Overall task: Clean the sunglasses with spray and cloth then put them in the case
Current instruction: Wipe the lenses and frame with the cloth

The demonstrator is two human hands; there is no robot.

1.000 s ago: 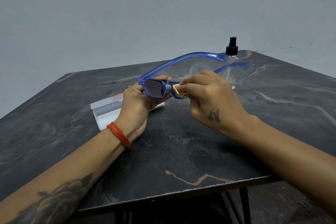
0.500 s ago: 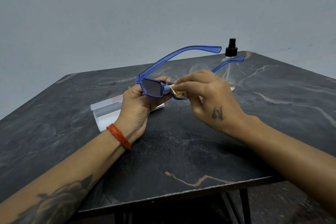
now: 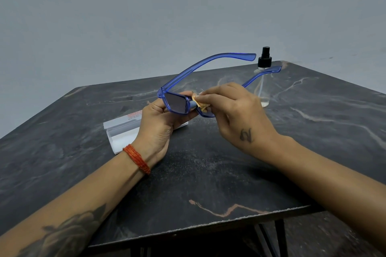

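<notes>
Blue-framed sunglasses with dark lenses are held above the table, arms unfolded and pointing away from me. My left hand grips the frame around the left lens from below. My right hand pinches a small yellow cloth against the right lens, which the fingers mostly hide. A clear spray bottle with a black nozzle stands behind my right hand. The white open case lies on the table behind my left hand, partly hidden by it.
The dark marble table has its front edge near me and its right corner close behind the bottle. A plain grey wall rises behind the table. Dark table legs show below the front edge.
The sunglasses have tilted slightly, their arms shifting left and up. My right hand's fingers have slid the cloth along the right lens. My left hand stays in place.
</notes>
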